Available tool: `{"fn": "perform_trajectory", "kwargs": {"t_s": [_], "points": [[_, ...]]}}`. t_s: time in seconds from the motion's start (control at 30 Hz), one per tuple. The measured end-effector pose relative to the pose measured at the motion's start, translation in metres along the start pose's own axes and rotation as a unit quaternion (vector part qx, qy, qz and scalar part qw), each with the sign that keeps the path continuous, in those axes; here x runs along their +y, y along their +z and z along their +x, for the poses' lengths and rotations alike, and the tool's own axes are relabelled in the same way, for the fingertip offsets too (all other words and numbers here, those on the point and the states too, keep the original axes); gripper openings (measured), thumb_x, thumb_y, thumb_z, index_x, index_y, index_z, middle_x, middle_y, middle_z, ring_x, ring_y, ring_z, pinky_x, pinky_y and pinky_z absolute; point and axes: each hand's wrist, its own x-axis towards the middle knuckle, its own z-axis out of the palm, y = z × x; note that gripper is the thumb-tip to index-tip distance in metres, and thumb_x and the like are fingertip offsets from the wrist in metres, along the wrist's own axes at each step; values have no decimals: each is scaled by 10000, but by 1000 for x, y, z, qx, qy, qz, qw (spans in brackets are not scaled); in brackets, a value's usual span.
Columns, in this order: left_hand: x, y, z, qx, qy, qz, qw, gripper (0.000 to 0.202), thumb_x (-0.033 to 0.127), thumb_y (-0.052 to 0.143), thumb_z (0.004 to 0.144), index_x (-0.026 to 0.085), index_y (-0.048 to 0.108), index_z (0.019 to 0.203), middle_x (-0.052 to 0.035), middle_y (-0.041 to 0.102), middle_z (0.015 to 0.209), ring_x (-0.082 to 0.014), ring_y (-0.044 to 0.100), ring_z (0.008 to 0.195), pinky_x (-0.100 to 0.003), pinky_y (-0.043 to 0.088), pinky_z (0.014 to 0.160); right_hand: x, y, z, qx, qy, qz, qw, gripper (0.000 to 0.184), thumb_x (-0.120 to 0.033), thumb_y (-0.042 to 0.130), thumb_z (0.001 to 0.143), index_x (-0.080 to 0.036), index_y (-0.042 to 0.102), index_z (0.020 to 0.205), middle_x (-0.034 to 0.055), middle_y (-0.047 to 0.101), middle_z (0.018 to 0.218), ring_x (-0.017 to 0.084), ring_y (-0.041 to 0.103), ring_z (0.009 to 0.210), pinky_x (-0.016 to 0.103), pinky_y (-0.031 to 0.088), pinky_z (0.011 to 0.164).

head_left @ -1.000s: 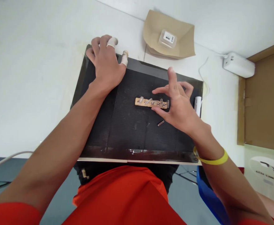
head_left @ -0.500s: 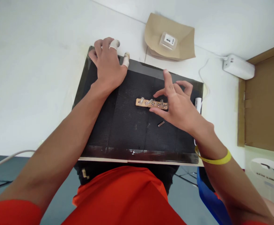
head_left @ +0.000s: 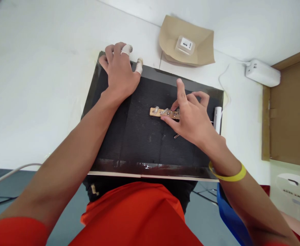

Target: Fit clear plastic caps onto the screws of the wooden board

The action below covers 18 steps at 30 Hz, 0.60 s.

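A narrow wooden strip (head_left: pixel 152 112) lies on the black ridged board (head_left: pixel 139 143), bearing several small metal fittings and clear tube-like pieces. My right hand (head_left: pixel 192 114) is over its right end, thumb at the near edge and a bent finger at the far edge, closed about it. The right index finger points up and away. Just below that hand lies a short metal pin (head_left: pixel 176 135), partly covered by it. At the board's far left corner rests my left hand (head_left: pixel 120 70), fingers spread, with white covers on its thumb and index finger.
Beyond the board stands a brown paper tray (head_left: pixel 203 41) with a clear plastic box (head_left: pixel 185 45) in it. A white power adapter (head_left: pixel 262 72) with a cable is at the right, near a cardboard box (head_left: pixel 290 116). A white cylinder (head_left: pixel 217 119) lies on the board's right edge.
My right hand has moved slightly left, and its thumb and finger have drawn in around the wooden strip, covering more of it and part of the pin. My left hand stays put.
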Motion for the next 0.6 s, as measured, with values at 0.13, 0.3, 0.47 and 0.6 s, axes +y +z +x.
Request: {"fn": "perform_trajectory", "kwargs": {"t_s": [0.13, 0.3, 0.47, 0.6], "points": [[1, -2, -1, 3, 5, -1, 1000, 342, 312, 542, 928, 295, 583, 1267, -75, 540, 1482, -352, 338, 1427, -621, 190, 1242, 0, 2, 0, 10, -3, 13, 1000, 937, -674, 401, 1000, -106, 60, 1663, 103, 753, 993, 335, 586, 1040, 597, 301, 1111], [3, -4, -3, 9, 6, -6, 1000, 347, 310, 545, 911, 317, 594, 1255, -73, 554, 1472, -353, 345, 1429, -623, 180, 1242, -1, 3, 0, 22, -4, 35, 999, 948, -636, 461, 998, -138, 14, 1671, 95, 759, 1020, 331, 600, 1029, 608, 309, 1104], [4, -5, -4, -3, -2, 0, 1000, 372, 322, 524, 919, 299, 588, 1285, -83, 536, 1495, -353, 325, 1442, -615, 174, 1245, -2, 0, 2, 18, 14, 63, 998, 963, -603, 506, 991, -171, -23, 1670, 84, 759, 1077, 316, 604, 1058, 565, 287, 1115], [5, -5, -4, -6, -2, 1, 1000, 368, 337, 510, 927, 293, 581, 1285, -81, 522, 1507, -360, 313, 1446, -624, 157, 1247, -2, 1, 2, 15, 30, 68, 997, 970, -559, 532, 980, -151, -23, 1662, 92, 755, 1099, 315, 599, 1041, 561, 274, 1102]]}}
